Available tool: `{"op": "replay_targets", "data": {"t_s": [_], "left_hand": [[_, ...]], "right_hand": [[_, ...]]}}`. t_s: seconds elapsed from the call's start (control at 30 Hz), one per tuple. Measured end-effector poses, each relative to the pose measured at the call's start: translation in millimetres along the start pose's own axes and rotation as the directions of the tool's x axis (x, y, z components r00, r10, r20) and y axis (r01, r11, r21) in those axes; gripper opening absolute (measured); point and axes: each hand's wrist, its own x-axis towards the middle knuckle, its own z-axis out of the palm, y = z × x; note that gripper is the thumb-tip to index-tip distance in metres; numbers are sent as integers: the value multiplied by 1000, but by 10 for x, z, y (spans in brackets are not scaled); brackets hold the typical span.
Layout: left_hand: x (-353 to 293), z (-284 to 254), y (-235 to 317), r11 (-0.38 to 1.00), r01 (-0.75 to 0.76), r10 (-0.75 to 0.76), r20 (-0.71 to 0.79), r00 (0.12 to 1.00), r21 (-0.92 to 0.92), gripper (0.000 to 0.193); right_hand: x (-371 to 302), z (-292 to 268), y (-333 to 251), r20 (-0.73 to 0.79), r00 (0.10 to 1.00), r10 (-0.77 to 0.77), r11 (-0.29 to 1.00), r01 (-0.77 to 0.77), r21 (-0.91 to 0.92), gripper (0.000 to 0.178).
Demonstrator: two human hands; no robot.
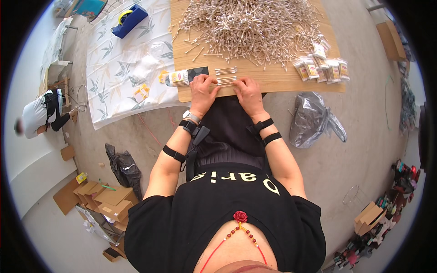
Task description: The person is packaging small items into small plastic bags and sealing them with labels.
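Observation:
At the near edge of a wooden board, a short row of cotton swabs [226, 81] lies crosswise between my hands. My left hand [203, 94] is closed at the row's left end, with thumb and fingers bent together. At the right end, the fingers of my right hand [249, 94] pinch in the same way. Just beyond lies a smaller group of cotton swabs [226, 70], untouched. Left of it sits a clear packet of cotton swabs [178, 78] with a yellow and white label, beside a dark patterned pad [198, 73]. A big heap of loose cotton swabs [246, 27] covers the board's far part.
Several filled packets [334, 70] are piled at the board's right. On the patterned cloth [107, 98] to the left are clear bags [143, 66], orange labels [141, 93] and a blue tape dispenser [130, 21]. A grey plastic bag [312, 120] rests on the floor. Another person [38, 113] is far left.

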Motion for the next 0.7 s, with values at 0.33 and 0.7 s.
{"op": "replay_targets", "data": {"t_s": [0.33,0.7], "left_hand": [[-11,13,-27,999,-32,32,23,999,2,14],[43,21,-44,998,-21,21,7,1000,52,11]], "right_hand": [[9,104,-17,-1,1000,-11,999,11,-52,23],[9,125,-10,-11,1000,-29,997,28,-71,12]]}}
